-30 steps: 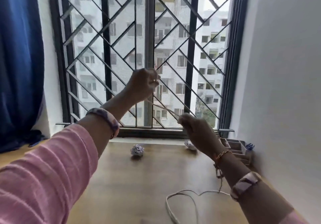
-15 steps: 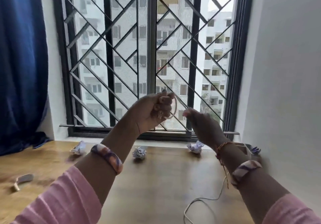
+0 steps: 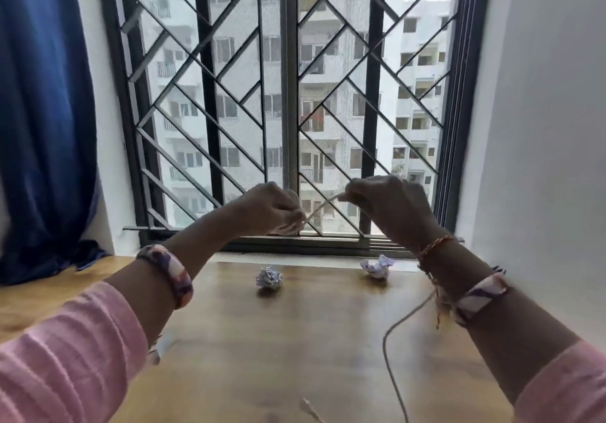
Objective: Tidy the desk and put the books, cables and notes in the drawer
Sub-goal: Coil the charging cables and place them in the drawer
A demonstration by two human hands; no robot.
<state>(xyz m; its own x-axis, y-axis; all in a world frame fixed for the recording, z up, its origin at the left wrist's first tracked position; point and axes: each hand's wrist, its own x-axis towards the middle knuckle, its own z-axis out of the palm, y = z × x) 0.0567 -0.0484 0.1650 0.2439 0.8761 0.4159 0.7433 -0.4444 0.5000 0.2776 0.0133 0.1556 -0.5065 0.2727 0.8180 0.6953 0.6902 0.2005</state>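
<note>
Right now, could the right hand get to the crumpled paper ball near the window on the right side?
Probably yes, once freed. The right hand pinches the cable strung to the left hand. The crumpled paper ball lies bare on the desk just below it.

Soft, overcast daylight enters through the window (image 3: 288,101), leaving the raised hands and forearms backlit and dark. The desk (image 3: 262,340) carries a pale sheen and faint shadows under the paper balls (image 3: 269,277). Hands are slightly motion-blurred; wide-angle distortion bends the frame edges.
</note>
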